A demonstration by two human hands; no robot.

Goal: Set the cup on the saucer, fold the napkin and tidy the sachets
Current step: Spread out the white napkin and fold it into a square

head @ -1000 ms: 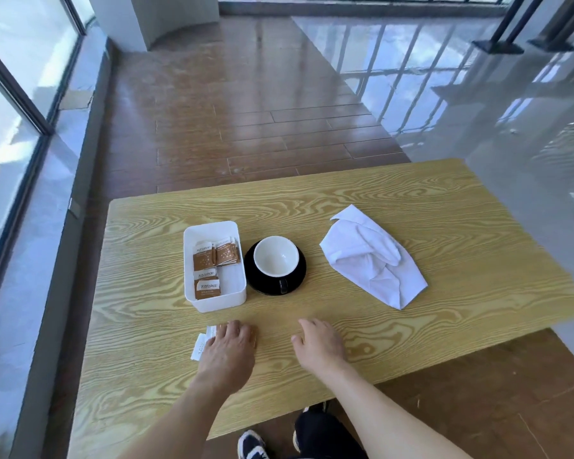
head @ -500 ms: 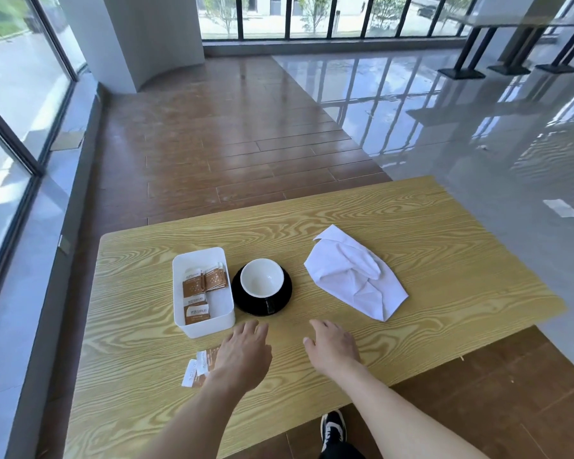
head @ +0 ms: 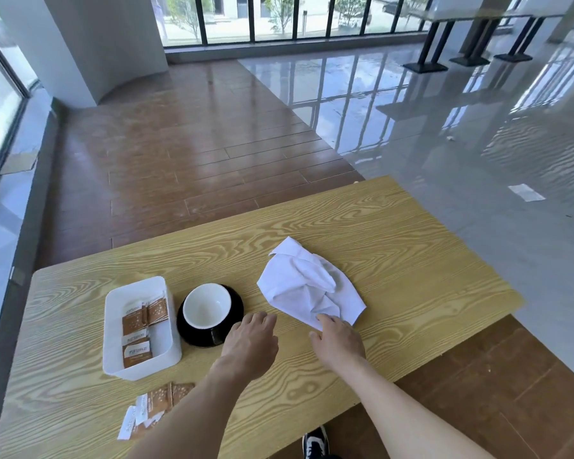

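Observation:
A cup (head: 207,305), white inside and black outside, stands on a black saucer (head: 236,301) near the table's middle. To its right lies a crumpled white napkin (head: 307,288). My right hand (head: 337,339) rests flat with its fingertips on the napkin's near corner. My left hand (head: 251,346) hovers open just right of the saucer, holding nothing. A white tray (head: 113,326) left of the cup holds several brown sachets (head: 145,314). Loose sachets (head: 153,409) lie on the table in front of the tray, partly hidden by my left forearm.
The wooden table (head: 411,276) ends close to my body, and my shoe (head: 315,443) shows below its near edge. Beyond the table are brown floorboards and glossy grey floor, with windows on the left and far side.
Both hands moved forward and right: the left left the loose sachets, now uncovered, and sits by the saucer; the right reached the napkin's near corner. The camera tilted up.

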